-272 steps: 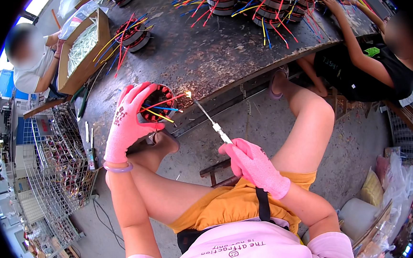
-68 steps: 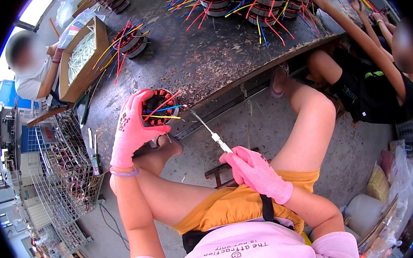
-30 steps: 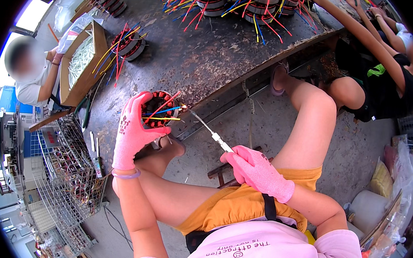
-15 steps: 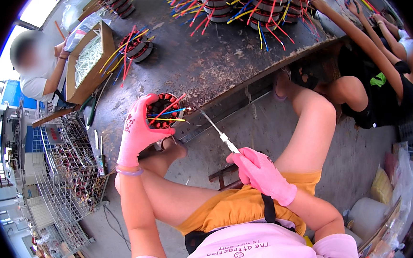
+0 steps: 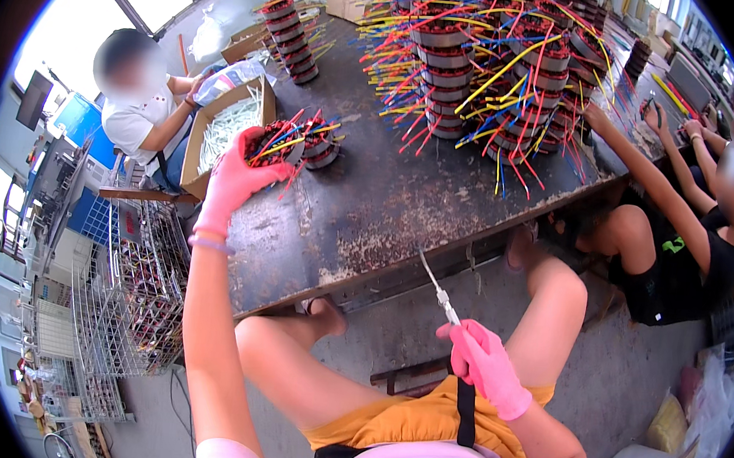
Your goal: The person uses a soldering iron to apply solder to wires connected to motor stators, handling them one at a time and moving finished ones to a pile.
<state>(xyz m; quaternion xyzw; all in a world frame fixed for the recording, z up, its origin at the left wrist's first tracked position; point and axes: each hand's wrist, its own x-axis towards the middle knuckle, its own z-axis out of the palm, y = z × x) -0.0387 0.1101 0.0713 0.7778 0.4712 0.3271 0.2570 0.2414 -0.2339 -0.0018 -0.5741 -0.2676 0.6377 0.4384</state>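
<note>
Out over the table's left part, my left hand [image 5: 239, 177], in a pink glove, grips a motor stator [image 5: 274, 140] with red windings and coloured wire leads. The held stator is right beside another wired stator [image 5: 321, 153] on the tabletop; whether they touch is hard to tell. Above my lap, my right hand [image 5: 489, 367], also gloved in pink, is closed round the pale handle of a tool with a long thin metal shaft [image 5: 428, 274]. Its tip points at the table's near edge, apart from the stators. The exact kind of tool is unclear.
Tall stacks of wired stators [image 5: 441, 81] fill the far middle of the worn table [image 5: 375, 238]. A slimmer stack [image 5: 291, 41] stands farther left, behind a cardboard box [image 5: 240, 126] of white strips. Co-workers sit at left and right. Wire baskets [image 5: 146, 290] stand left.
My left hand has carried the stator away from the tool tip, out over the table to the other stator. My right hand still holds the tool above my lap. The view has tilted up.
</note>
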